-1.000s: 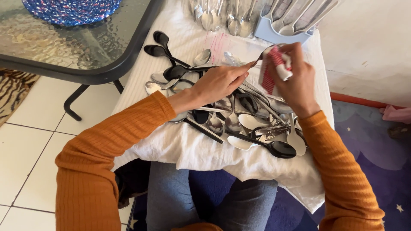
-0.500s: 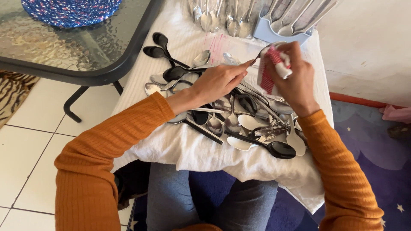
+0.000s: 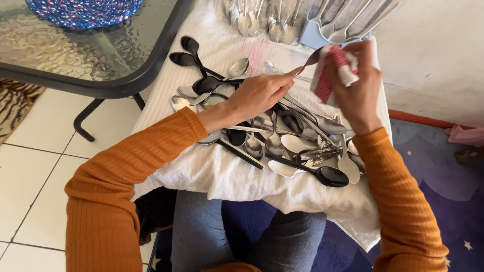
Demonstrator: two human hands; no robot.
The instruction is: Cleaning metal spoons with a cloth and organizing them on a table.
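Change: hardly any since the earlier frame; both hands stay put, right hand [image 3: 355, 88] a shade lower on the spoon.
Left hand [image 3: 259, 93]: fingertips pinched on the handle of a spoon [image 3: 308, 59], held above the pile.
Right hand: fingers closed around a red-and-white cloth [image 3: 330, 73] wrapped over the spoon's bowl.
Pile [image 3: 282, 136]: metal and black spoons, overlapping, too tangled to count, on the white towel [image 3: 227, 174] near its front edge.
Far edge: a row of spoons [image 3: 262, 20] and a blue tray [image 3: 315, 35] holding more.
Room: glass table [image 3: 91, 45] close along the towel's left edge; wall near the right edge.
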